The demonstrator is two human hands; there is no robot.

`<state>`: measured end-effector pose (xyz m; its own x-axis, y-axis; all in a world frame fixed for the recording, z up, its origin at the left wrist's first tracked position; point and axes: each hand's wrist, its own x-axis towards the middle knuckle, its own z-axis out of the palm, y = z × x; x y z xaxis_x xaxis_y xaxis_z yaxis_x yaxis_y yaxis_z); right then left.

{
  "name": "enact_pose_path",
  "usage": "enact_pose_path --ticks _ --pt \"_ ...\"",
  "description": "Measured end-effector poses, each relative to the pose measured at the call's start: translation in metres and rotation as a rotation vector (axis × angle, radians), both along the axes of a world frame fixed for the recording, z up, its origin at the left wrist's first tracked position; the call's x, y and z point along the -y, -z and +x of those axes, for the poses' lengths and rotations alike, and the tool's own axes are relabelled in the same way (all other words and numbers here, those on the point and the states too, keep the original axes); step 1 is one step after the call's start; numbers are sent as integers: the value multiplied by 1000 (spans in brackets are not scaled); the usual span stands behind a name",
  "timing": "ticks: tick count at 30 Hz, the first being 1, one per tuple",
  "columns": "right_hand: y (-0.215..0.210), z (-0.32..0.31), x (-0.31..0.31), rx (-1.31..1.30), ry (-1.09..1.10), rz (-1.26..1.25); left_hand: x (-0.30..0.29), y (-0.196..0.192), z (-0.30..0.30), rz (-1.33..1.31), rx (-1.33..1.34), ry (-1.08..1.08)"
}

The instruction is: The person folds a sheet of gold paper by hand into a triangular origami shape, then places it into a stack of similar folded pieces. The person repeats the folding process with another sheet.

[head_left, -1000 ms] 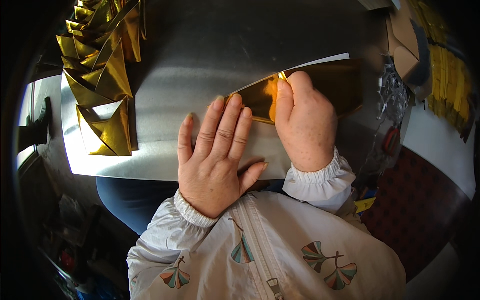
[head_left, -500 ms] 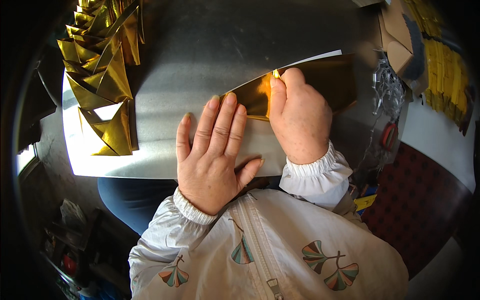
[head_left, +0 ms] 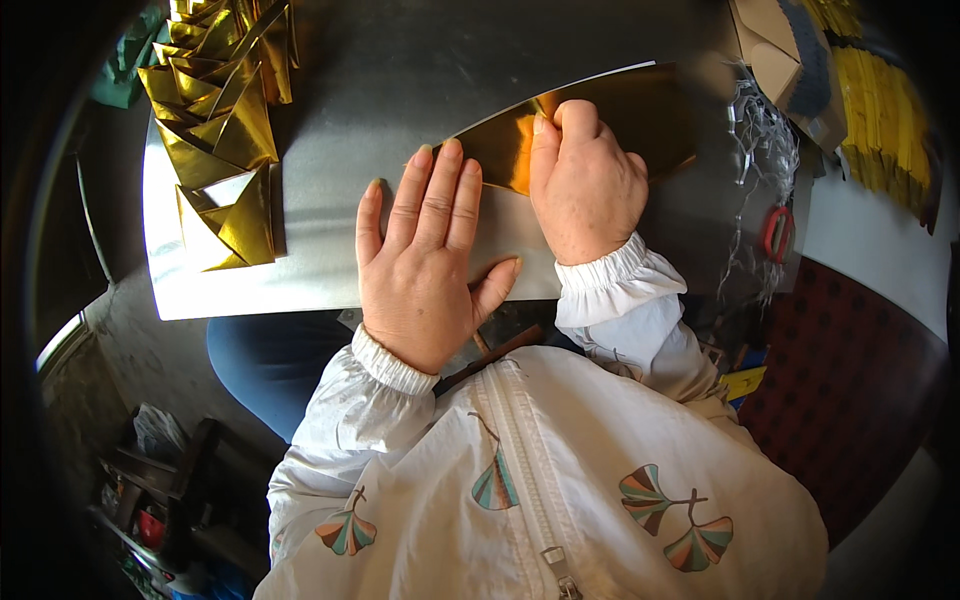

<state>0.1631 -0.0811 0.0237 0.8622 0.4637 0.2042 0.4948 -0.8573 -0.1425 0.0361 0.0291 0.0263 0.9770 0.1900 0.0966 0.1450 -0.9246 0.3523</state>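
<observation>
Worktop: grey and metallic, bright where light falls on its left part, spread across the upper middle of the frame.
Right grip: the right hand is curled, thumb and bent forefinger clamped together on the sheet near its upper edge.
Left grip: the left hand lies flat palm down, fingers straight and thumb spread, holding nothing between them; its longest fingertips touch the sheet's left end.
Gold sheet: shiny and narrow, right of centre in the upper half, long axis running from the left fingertips rightward and slightly up, a thin pale edge showing along the top.
Sheet to hands: both touch it; the right hand covers its middle, the left its near-left tip, with a bare gold stretch between them and a darker one beyond the right knuckles.
Folded gold pieces: overlapping in a row at upper left, well apart from the hands.
Right side: a clear stringy tangle, with a red loop-shaped handle beside its lower part.
Upper right: a cardboard box and yellow bundles.
</observation>
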Motion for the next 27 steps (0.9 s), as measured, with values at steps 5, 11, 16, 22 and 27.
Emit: enact_pose_path --ticks 5,11,16,22,27 --pt "6 11 25 121 48 -66 1 1 0 25 38 -1" --pt "-31 4 51 208 -12 47 1 3 -1 70 56 -3" --pt "-12 -51 36 5 -374 19 2 8 -3 92 81 18" --pt "-9 -45 92 42 -221 -45 0 5 -3 146 94 32" --pt "-5 -60 87 -44 -121 -17 17 1 11 90 16 -106"
